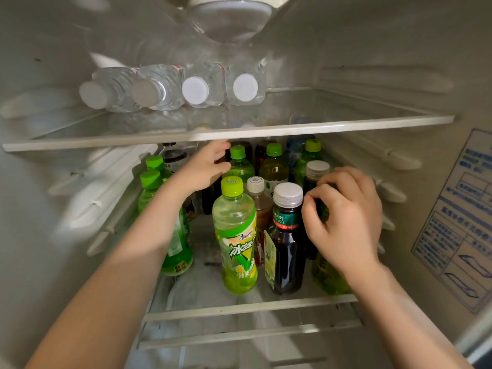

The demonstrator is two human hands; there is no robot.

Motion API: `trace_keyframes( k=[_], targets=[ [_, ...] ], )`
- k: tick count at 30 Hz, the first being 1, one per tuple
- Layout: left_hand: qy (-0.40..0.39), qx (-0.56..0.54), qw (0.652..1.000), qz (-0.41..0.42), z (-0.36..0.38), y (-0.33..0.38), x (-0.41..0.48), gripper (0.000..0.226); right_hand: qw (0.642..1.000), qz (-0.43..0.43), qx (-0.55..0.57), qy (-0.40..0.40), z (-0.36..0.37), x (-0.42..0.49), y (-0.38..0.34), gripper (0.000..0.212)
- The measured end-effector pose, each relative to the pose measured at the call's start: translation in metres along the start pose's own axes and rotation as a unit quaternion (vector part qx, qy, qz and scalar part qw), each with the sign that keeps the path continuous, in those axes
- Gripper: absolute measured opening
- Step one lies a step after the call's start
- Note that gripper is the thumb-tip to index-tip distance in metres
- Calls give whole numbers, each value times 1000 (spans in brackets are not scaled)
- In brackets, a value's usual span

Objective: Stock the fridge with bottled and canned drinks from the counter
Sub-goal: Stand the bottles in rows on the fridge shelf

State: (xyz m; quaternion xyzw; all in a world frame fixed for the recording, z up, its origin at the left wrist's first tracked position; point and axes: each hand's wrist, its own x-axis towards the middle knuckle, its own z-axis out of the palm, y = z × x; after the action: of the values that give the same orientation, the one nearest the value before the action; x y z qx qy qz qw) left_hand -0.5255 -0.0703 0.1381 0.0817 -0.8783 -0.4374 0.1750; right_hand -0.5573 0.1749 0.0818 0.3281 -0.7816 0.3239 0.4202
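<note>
Left grip (205,169) is clamped on a dark bottle (209,194) at the rear of the fridge's lower shelf (250,306). Right grip (346,217) is clamped on a white-capped bottle (316,169) among upright green-capped drinks (234,230).

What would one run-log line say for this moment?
left hand at back bottles, grip unclear | right hand grips grey-capped bottle

Four water bottles (195,90) were laid side by side on the upper shelf (266,129); upright bottles (274,171) were crowded on the lower shelf (250,306), several rows deep
</note>
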Motion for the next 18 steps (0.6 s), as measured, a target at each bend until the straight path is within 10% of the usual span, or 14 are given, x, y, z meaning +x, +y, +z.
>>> trace_keyframes(
  k=[9, 18],
  targets=[
    [417, 222, 860, 195, -11, -23, -103, 24, 999, 28, 16, 8, -3, 2, -12, 15],
    [326, -17, 944, -52, -4, -71, -111, 60, 994, -54, 76, -62, 15, 2, -37, 26]
  ],
)
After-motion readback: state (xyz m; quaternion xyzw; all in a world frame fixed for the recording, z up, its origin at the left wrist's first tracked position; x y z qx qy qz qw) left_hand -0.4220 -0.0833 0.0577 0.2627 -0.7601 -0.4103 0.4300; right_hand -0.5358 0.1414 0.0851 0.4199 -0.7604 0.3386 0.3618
